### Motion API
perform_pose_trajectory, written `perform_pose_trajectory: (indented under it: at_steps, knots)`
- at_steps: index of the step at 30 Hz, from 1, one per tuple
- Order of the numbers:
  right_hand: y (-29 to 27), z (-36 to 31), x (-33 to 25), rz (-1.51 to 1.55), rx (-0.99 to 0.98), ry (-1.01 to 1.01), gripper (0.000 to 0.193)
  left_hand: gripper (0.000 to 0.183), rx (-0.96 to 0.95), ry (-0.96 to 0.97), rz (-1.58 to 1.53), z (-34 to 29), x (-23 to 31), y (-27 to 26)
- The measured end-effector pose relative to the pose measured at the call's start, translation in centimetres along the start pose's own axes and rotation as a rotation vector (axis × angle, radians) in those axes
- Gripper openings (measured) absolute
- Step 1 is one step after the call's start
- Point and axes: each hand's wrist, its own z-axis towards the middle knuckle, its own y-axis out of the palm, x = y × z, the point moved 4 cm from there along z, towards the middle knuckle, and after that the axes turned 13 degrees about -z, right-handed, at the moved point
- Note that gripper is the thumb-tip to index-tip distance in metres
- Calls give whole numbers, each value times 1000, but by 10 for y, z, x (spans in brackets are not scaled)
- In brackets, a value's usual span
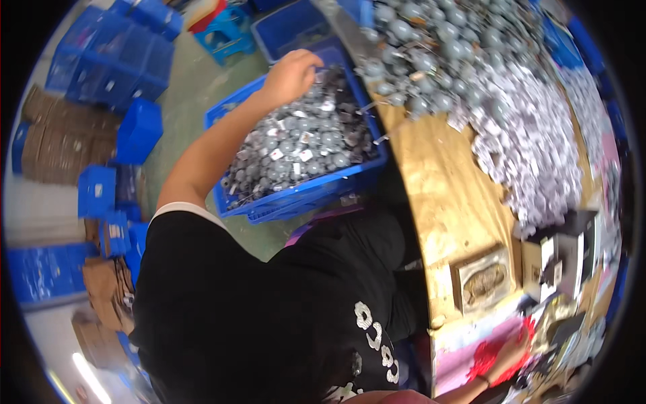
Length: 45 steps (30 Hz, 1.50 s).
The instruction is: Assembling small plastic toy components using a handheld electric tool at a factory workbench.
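Observation:
My left arm stretches out over a blue plastic crate (296, 192) full of small grey balls (289, 145), some with white tags. Above the crate's far part, my left hand (291, 77) has its fingers curled together. Whatever they might pinch is hidden. At the lower right, my right hand (510, 353), with a dark band at the wrist, rests on a bunched red material (486, 357). This lies on a pink mat (454, 367) on the table. The right fingers are blurred, so their grip does not show.
Beside the crate, a wooden table (431, 182) carries a heap of larger grey balls (444, 47), a pile of small white pieces (531, 141) and a shallow box (483, 279). Blue bins (111, 57) and cardboard stacks (67, 138) stand at the left. A blue stool (225, 37) is farther back.

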Motion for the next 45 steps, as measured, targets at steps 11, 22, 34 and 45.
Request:
perform_pose_trajectory:
  at_steps: [11, 22, 34, 45]
  knots:
    - [-13, 9, -34, -123, -4, 45, 17, 24, -251, 644, -271, 90, 268, 195]
    - [-23, 2, -43, -74, 63, 66, 14, 20, -578, 612, -503, 21, 278, 192]
    - [-18, 8, -36, 5, -30, 91, 17, 30, -819, 420, -709, 44, 311, 202]
    - [-47, 10, -49, 345, 56, 174, 8, 32, -728, 554, -730, 13, 415, 243]
